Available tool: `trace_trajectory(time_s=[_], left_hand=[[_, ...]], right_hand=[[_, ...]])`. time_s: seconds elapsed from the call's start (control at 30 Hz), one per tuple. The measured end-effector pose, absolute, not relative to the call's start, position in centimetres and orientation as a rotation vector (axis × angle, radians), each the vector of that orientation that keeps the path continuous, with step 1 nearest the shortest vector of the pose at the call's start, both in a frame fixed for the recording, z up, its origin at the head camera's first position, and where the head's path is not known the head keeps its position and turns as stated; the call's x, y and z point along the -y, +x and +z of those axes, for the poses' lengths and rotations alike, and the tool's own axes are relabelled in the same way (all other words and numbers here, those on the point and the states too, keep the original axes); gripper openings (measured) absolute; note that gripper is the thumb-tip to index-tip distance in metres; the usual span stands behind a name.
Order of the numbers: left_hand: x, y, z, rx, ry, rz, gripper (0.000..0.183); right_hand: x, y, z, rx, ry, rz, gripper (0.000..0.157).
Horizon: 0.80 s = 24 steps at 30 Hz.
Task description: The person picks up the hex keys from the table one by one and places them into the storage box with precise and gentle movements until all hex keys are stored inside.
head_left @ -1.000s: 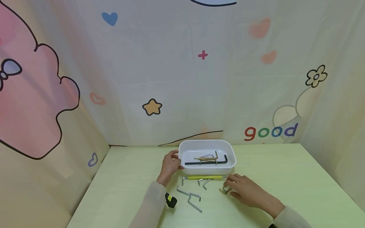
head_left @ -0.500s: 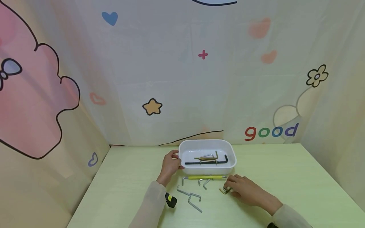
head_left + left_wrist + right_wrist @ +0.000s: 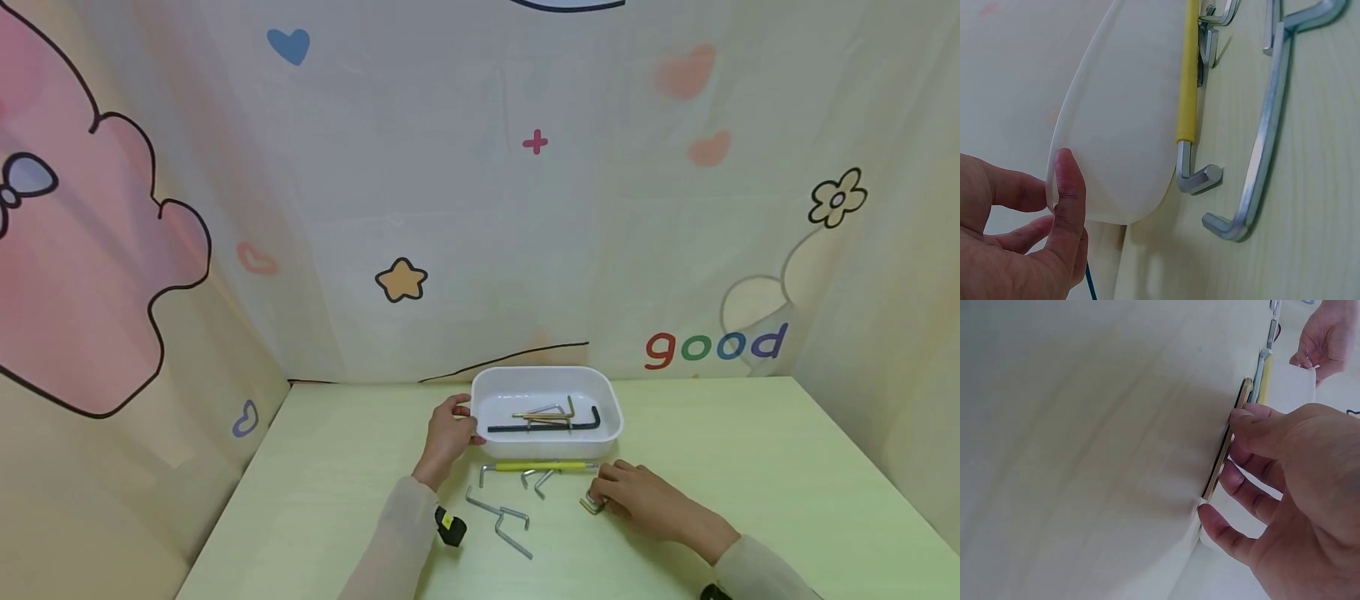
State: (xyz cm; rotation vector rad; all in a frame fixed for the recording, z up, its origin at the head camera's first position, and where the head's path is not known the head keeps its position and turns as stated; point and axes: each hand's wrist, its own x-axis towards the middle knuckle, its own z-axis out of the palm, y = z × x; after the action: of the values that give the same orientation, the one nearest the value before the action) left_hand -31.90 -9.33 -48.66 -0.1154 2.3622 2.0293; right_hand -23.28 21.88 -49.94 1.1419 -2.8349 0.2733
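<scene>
My left hand pinches the left end of a white plastic tray, thumb outside the rim and fingers behind it. Inside the tray lie a long black hex key and several brass and silver ones. On the table at right, my right hand pinches a brass-coloured hex key between thumb and fingers. The key stays low against the tabletop, its short bent end showing past the fingertips. A small silver piece beside it is mostly covered by the fingers.
A hex key with a yellow sleeve lies along the tray's front wall. Two short silver hex keys sit just before it, and several longer silver ones lie nearer the front. A printed curtain hangs behind the table.
My right thumb and fingers have drawn together on the brass hex key, which has shifted very slightly. The left hand keeps its hold on the tray.
</scene>
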Motion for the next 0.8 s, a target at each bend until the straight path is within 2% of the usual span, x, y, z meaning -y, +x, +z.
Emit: trace_trajectory(time_s=[0.2,0.8], left_hand=[[9.26,-31.87,-48.52,-2.356,-0.11,2.028,0.053],[9.34,-31.86,-48.47,-2.358,-0.1,2.038,0.052]], right_hand=[[-21.71,-23.27,-49.6,2.881,1.159,0.26,0.011],[-21.55,-23.05,-49.4,2.736,1.206,0.204,0.011]])
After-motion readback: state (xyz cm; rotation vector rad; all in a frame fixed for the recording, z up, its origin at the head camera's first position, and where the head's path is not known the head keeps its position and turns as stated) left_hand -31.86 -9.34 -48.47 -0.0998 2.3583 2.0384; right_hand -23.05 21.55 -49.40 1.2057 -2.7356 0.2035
